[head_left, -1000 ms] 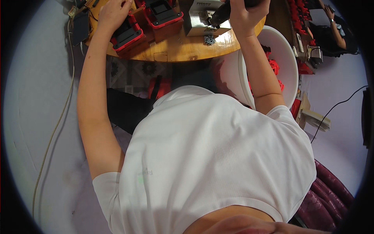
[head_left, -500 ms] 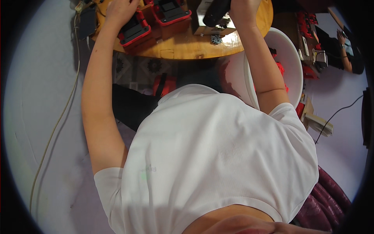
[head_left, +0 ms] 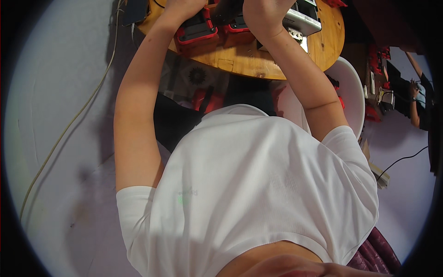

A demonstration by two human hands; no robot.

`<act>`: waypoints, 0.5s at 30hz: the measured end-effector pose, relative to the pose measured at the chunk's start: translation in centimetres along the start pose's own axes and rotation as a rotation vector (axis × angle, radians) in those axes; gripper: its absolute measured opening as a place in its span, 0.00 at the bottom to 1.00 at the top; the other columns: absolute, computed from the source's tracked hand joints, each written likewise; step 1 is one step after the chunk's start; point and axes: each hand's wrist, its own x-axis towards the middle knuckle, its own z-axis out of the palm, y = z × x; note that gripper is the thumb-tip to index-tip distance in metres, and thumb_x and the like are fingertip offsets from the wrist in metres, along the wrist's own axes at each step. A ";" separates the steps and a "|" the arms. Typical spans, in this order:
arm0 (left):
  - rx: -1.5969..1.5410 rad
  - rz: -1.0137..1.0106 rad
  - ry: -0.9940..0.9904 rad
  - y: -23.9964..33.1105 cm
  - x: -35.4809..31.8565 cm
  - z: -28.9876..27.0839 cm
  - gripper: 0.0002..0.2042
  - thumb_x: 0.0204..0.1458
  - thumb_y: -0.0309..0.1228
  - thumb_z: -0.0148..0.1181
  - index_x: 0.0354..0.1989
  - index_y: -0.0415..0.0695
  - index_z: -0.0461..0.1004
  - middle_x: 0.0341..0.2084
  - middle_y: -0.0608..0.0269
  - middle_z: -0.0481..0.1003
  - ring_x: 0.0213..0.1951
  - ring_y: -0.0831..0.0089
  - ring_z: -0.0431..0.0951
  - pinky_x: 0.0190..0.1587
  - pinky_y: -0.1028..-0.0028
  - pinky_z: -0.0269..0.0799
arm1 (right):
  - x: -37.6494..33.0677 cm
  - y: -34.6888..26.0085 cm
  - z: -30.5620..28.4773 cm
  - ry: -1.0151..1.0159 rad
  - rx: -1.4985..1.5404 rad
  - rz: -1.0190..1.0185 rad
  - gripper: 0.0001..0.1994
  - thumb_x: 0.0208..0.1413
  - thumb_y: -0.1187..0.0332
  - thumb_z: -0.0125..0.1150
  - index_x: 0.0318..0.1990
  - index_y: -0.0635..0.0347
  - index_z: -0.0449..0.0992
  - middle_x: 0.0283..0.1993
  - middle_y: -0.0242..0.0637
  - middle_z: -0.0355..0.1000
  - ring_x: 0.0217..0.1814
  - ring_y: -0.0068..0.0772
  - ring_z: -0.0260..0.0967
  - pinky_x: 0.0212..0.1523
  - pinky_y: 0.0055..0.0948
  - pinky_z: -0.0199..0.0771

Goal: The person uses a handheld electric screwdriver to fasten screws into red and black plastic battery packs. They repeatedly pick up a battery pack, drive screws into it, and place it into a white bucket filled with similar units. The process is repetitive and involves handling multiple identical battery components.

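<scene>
Red and black battery packs (head_left: pixel 196 32) sit on the round wooden tabletop (head_left: pixel 277 60) at the top of the head view. The left hand (head_left: pixel 182 5) rests on the top edge of the nearest pack, mostly cut off by the frame, so whether its grip is closed cannot be told. The right hand (head_left: pixel 263 16) is curled, grip together, around a dark object of which only a small part shows, just above a second red pack (head_left: pixel 237 32). A silver metal block (head_left: pixel 302 21) lies just beside that hand. A white chair (head_left: pixel 348 92) stands right of the tabletop, and a pale cable (head_left: pixel 69 124) trails across the floor on the left. The person's white shirt (head_left: pixel 258 194) fills the lower frame.
</scene>
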 end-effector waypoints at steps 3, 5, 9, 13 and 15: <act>0.133 -0.015 0.026 -1.7 0.5 1.1 0.14 0.57 0.37 0.50 0.38 0.39 0.77 0.32 0.50 0.78 0.38 0.50 0.76 0.42 0.58 0.70 | -0.3 -0.4 0.7 -0.060 -0.002 0.048 0.18 0.54 0.73 0.63 0.48 0.62 0.63 0.33 0.29 0.67 0.28 0.18 0.64 0.28 0.21 0.66; 0.068 -0.040 0.012 -1.0 0.4 0.7 0.14 0.57 0.37 0.50 0.39 0.39 0.77 0.33 0.50 0.78 0.38 0.51 0.76 0.42 0.59 0.70 | 0.1 0.0 1.2 -0.130 -0.007 -0.011 0.19 0.53 0.74 0.64 0.49 0.63 0.62 0.34 0.30 0.65 0.29 0.18 0.63 0.29 0.20 0.65; 0.063 -0.039 0.010 -0.9 0.2 0.3 0.15 0.57 0.36 0.49 0.42 0.39 0.77 0.34 0.50 0.78 0.39 0.52 0.77 0.43 0.59 0.71 | 0.1 1.1 2.3 -0.226 0.021 -0.049 0.20 0.52 0.75 0.64 0.50 0.63 0.62 0.34 0.31 0.65 0.31 0.18 0.63 0.31 0.20 0.65; 0.062 -0.017 0.007 -1.1 0.5 0.7 0.15 0.57 0.36 0.49 0.44 0.40 0.78 0.34 0.50 0.78 0.40 0.52 0.77 0.44 0.60 0.71 | 0.7 1.6 2.2 -0.275 -0.170 -0.210 0.19 0.52 0.74 0.64 0.48 0.63 0.63 0.34 0.31 0.64 0.32 0.18 0.62 0.31 0.21 0.64; 0.058 0.001 0.014 -1.2 0.8 0.8 0.16 0.57 0.35 0.49 0.45 0.40 0.78 0.35 0.50 0.78 0.40 0.53 0.77 0.45 0.60 0.71 | 0.7 1.0 1.7 -0.172 0.005 -0.059 0.16 0.53 0.74 0.63 0.47 0.62 0.64 0.33 0.30 0.65 0.30 0.17 0.61 0.30 0.20 0.63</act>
